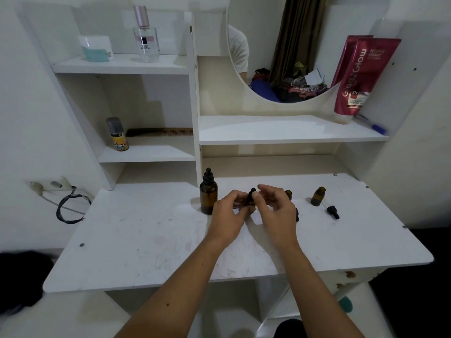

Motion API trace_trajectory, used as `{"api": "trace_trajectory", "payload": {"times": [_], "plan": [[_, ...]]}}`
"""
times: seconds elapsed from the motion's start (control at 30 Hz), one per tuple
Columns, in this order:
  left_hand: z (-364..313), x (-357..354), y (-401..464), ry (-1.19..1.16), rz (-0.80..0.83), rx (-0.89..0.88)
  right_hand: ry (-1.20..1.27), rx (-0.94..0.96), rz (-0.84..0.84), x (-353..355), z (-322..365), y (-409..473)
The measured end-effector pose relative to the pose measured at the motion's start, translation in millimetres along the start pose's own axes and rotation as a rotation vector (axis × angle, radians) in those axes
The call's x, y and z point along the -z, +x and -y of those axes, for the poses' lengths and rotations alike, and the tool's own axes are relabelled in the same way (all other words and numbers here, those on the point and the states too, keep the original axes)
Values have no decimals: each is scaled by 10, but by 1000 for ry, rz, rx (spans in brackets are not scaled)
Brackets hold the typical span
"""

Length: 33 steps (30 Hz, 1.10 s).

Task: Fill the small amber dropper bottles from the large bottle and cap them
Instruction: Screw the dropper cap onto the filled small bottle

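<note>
Capping in hand: the person works on one small amber dropper bottle [250, 203] held between both hands above the white desk [151, 240]; judged from the black dropper cap [252, 192] standing on its neck, this is either the screwing-on or the unscrewing step, and the view does not settle which.
Left hand [228, 213]: fingers curled around the bottle's body, steadying it.
Right hand [275, 208]: thumb and forefinger pinch the cap; other fingers loosely bent.
Large bottle [208, 193]: upright just left of the left hand, its own dropper cap on.
Other small bottles: one open bottle [318, 196] stands well right, its loose dropper [332, 211] lying beside it; another [288, 193] is half hidden behind the right hand.
Next move: probably twisting the cap while the left hand keeps the bottle upright, so nothing spills.
</note>
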<state>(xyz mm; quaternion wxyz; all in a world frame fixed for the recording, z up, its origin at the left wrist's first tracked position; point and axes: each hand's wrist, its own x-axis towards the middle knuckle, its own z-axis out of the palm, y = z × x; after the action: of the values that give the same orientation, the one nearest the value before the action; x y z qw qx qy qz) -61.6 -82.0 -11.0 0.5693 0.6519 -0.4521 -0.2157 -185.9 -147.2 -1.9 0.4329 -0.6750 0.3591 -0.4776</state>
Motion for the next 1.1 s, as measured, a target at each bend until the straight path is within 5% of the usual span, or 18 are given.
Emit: {"api": "trace_trajectory", "payload": {"times": [0.13,0.9,1.1], "plan": [[5,-2,9,2,-2,-6,8,18,96,-13,-1,3],[7,-16,15,-15,-20,-11,8,-19,39,-5,-17,18],[14,-21,24,-6,-20,-21,-44,56,160,-2,-34,17]]}}
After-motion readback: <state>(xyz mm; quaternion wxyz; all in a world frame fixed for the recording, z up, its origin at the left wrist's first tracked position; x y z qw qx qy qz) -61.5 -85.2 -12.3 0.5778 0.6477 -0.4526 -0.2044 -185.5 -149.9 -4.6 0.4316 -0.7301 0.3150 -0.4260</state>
